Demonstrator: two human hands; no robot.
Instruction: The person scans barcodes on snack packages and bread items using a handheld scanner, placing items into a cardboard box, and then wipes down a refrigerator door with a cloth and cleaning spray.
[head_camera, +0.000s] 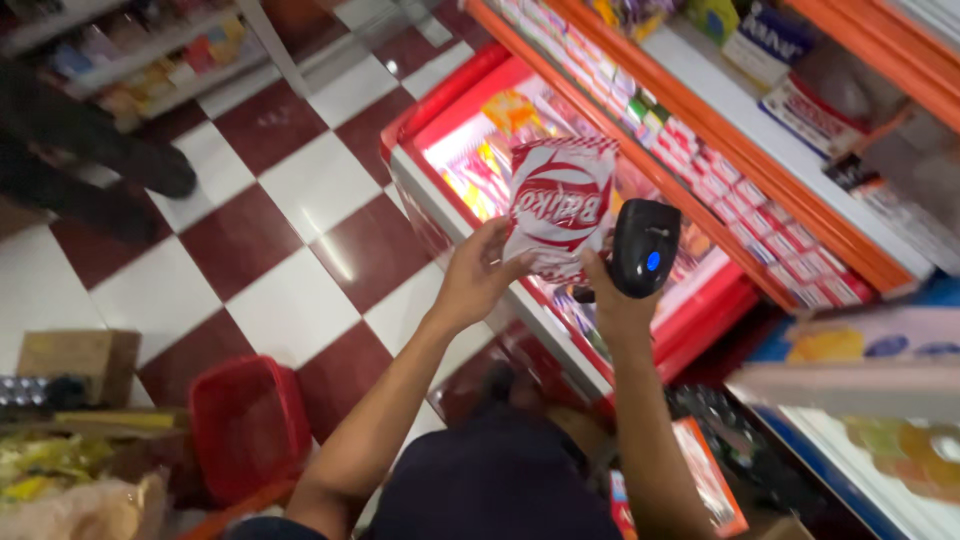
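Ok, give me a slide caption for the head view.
Left hand holds a red-and-white packet beside the scanner in the right hand, above a lit freezer.

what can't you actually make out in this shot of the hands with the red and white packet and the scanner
Head view only:
- Back of the red and white packet: faces away from the camera.
- Right hand: its grip is largely hidden behind the black handheld scanner.
- Left hand: fingertips tucked behind the packet's edge.
- Goods in the red chest freezer: washed out by glare and blurred.
- Red basket: contents too dark to tell.
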